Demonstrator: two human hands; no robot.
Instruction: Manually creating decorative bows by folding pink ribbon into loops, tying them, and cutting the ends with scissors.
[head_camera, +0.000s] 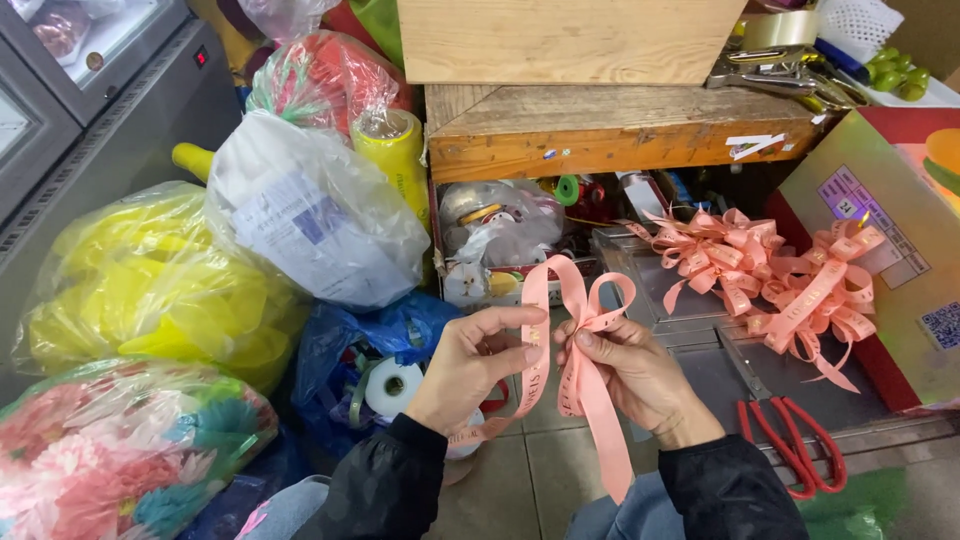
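1. Ribbon (580, 375), pink with printed lettering, is held in front of the person at the centre of the view, above the tiled floor (545, 470); it forms two loops at the top and its tails hang down between the forearms.
2. Left hand (470, 365): fingers curled, thumb and forefinger pinched together on the left strand of the ribbon just below the loops.
3. Right hand (630, 370): closed on the ribbon at the point where the loops cross, thumb pressed on top, fingers wrapped behind.
4. Finished pink bows (770, 275) lie in a heap on a clear plastic tray (690, 330), to the right of the hands and well apart from them.
5. Red-handled scissors (790, 445) rest near the right forearm.
6. Wooden bench (610, 130) stands behind, with a stapler-like metal tool (765, 68) on it.
7. Plastic bags (150, 290), yellow, white and blue, are piled at left; a white tape roll (392, 387) lies just beside the left hand.
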